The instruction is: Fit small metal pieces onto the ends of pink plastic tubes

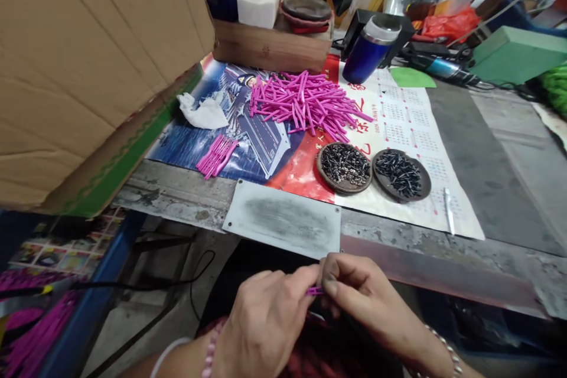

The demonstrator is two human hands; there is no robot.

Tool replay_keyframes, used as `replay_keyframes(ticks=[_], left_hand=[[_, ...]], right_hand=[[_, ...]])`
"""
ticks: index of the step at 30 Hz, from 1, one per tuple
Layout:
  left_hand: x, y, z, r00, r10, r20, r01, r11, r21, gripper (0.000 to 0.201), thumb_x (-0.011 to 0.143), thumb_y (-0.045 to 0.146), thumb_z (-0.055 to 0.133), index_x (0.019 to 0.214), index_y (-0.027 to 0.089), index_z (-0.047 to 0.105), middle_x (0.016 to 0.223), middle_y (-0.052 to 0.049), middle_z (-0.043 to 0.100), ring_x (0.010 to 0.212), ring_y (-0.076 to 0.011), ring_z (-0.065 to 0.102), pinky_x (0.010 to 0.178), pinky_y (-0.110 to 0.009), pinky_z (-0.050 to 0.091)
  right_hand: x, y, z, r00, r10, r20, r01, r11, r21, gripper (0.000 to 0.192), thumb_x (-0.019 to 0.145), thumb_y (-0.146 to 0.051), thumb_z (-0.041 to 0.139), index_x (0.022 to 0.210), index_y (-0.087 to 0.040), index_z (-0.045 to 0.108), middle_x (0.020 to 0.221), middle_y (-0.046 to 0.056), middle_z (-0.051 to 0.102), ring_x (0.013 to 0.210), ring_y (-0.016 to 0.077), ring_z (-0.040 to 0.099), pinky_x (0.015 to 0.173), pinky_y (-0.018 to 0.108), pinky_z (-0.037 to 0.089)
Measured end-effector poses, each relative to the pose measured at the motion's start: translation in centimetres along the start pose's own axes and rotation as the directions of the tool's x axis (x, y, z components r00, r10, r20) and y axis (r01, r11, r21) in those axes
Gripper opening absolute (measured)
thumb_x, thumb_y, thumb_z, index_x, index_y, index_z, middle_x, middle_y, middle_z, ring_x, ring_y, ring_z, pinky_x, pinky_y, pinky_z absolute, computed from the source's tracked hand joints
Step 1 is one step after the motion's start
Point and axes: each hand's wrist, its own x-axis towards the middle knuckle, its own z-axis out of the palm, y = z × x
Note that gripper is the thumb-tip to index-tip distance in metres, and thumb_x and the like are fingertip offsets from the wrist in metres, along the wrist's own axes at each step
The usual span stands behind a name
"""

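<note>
Pink stick [314,291] is being pinched between the left hand [266,322] and the right hand [361,292], both closed on it, below the table edge [398,251], near the grey plate [283,218].

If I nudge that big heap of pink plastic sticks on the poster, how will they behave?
The pink sticks look thin, straight and rigid, so probably stiff and very light. Loosely criss-crossed in a heap, they would likely scatter and slide over the glossy poster. If round, some may roll; their cross-section is too small to tell.
</note>
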Motion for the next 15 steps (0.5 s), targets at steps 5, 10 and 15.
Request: replay_keyframes(ticks=[5, 10, 15], left_hand=[[0.4, -0.3, -0.2, 0.998, 0.063, 0.032, -0.06, 0.996, -0.066, 0.022, 0.106, 0.014, 0.04, 0.102, 0.015, 0.061, 0.077, -0.006, 0.074, 0.064, -0.0177, 0.072, 0.061, -0.03, 0.057], [0.0, -0.8, -0.1, 0.995, 0.094, 0.039, -0.092, 0.995, -0.049, 0.023, 0.105, 0.013, 0.04, 0.106, 0.014, 0.062, 0.078, -0.007, 0.074, 0.066, -0.0191, 0.073, 0.062, -0.03, 0.059], [-0.3, -1.8, 0.0, 0.996, 0.019, 0.089, 0.006, 0.962, -0.275, 0.023, 0.1, 0.007, 0.045, 0.113, 0.015, 0.062, 0.081, -0.006, 0.073, 0.068, -0.017, 0.071, 0.064, -0.026, 0.057]], right_hand=[[0.2, -0.1, 0.2, 1.0, 0.012, -0.016, -0.013, 0.997, -0.072, 0.036, 0.087, -0.046, 0.065, 0.067, -0.02, 0.049, 0.061, -0.002, 0.052, 0.055, 0.0111, 0.045, 0.05, 0.022, 0.039], [0.5, 0.1, 0.4, 1.0, 0.016, -0.012, -0.017, 0.995, -0.096, 0.041, 0.088, -0.05, 0.065, 0.067, -0.02, 0.048, 0.061, -0.002, 0.052, 0.055, 0.0105, 0.044, 0.051, 0.022, 0.037], [0.3, -0.7, -0.9, 0.992, -0.118, -0.034, 0.108, 0.97, -0.219, 0.047, 0.095, -0.057, 0.057, 0.07, -0.018, 0.056, 0.064, 0.001, 0.058, 0.057, 0.0121, 0.053, 0.055, 0.023, 0.043]])
